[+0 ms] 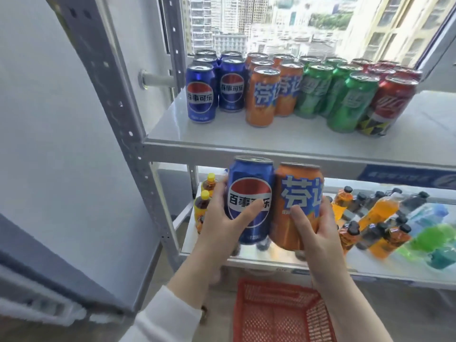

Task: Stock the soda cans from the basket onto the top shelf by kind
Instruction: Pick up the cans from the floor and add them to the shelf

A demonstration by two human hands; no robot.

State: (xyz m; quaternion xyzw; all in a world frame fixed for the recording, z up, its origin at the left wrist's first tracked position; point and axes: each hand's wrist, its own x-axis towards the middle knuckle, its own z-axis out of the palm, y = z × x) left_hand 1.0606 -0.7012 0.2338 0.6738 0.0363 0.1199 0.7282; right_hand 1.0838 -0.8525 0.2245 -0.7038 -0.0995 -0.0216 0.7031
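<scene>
My left hand (223,225) grips a blue Pepsi can (249,183), upright, just below the top shelf's front edge (271,150). My right hand (317,233) grips an orange Fanta can (299,191) beside it, the two cans touching. On the top shelf stand rows sorted by kind: blue cans (201,93) at left, then orange cans (262,97), green cans (352,102) and red cans (387,104) at right. The red mesh basket (278,314) sits on the floor below my hands, its visible part holding no cans.
The lower shelf (370,270) carries bottles: yellow-capped ones (204,201) at left, orange and dark ones in the middle, green and blue ones (434,233) at right. A grey perforated upright (111,95) frames the shelf's left side. A window is behind the shelf.
</scene>
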